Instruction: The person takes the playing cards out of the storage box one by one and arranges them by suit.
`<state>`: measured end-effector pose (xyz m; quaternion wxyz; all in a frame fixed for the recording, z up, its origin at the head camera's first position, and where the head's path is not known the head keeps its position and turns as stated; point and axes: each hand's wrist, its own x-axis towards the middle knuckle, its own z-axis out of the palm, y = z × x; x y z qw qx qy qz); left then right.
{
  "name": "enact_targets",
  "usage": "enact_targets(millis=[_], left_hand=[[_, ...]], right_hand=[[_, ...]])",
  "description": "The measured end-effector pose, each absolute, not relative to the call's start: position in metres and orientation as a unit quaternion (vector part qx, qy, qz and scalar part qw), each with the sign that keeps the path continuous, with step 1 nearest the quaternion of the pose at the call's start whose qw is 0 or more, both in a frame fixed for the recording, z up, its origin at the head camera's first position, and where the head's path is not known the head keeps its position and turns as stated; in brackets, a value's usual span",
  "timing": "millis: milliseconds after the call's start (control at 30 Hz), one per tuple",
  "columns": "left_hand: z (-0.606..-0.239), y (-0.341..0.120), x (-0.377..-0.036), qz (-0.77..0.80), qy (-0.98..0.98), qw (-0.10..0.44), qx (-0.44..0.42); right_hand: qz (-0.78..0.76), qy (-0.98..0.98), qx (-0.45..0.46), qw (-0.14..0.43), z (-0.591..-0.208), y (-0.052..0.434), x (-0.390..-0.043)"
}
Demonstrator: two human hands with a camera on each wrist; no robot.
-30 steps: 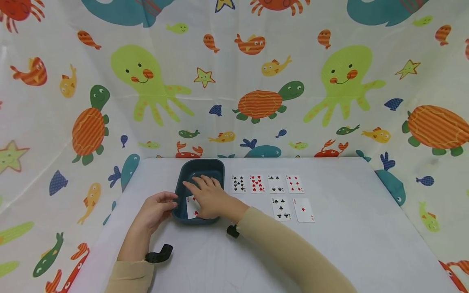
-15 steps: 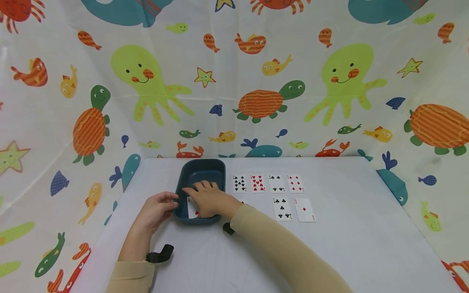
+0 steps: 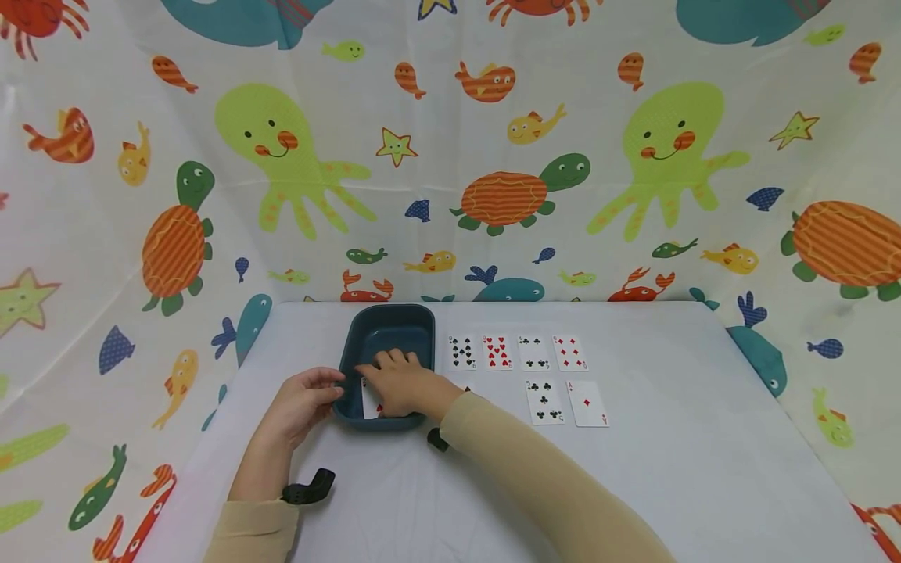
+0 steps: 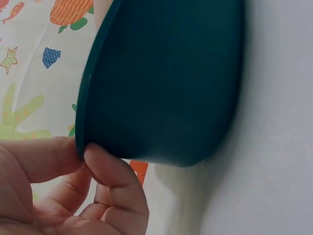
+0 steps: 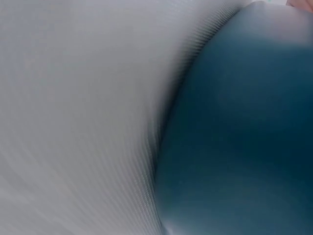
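A dark teal rectangular tray [image 3: 390, 308] stands on the table. My left hand [image 3: 306, 400] pinches its left rim between thumb and fingers; the left wrist view shows this grip on the tray wall [image 4: 161, 83] up close. Inside the tray, my right hand [image 3: 403, 385] reaches down, palm downward with bent fingers. A playing card [image 3: 370, 400] with a red heart lies under it, mostly covered. The right fingertips are partly hidden, and I cannot tell whether they hold a card. In the right wrist view only the tray's outer wall [image 5: 239, 122] and a sliver of hand [image 5: 304, 4] show.
Right of the tray, face-up cards lie in two rows. Behind are a nine of spades [image 3: 462, 353], a hearts card [image 3: 497, 353], a black four [image 3: 534, 353] and a diamonds card [image 3: 570, 353]. In front are a five of clubs [image 3: 545, 403] and an ace of diamonds [image 3: 587, 404].
My right hand has sunk lower into the tray, its spread fingers drawing in and bending down. The left hand keeps its grip on the rim. The view has shifted slightly.
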<state>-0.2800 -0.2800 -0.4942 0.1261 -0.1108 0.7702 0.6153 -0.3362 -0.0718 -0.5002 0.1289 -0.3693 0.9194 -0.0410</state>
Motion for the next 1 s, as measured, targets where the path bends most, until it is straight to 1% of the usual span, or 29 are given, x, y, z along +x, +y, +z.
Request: enact_targets(millis=[200, 667, 1000], left_hand=[[-0.4945, -0.2797, -0.2801, 0.616, 0.771, 0.123, -0.109], [-0.4952, -0.2801, -0.2802, 0.618, 0.770, 0.121, -0.105], [-0.4964, -0.2800, -0.2806, 0.613, 0.772, 0.123, -0.111]], right_hand=[[-0.036, 0.918, -0.374, 0.127, -0.4984, -0.0712, -0.3339], [-0.048, 0.916, -0.369, 0.150, -0.4981, -0.0730, -0.3351], [-0.075, 0.918, -0.368, 0.127, -0.4992, -0.0716, -0.3356]])
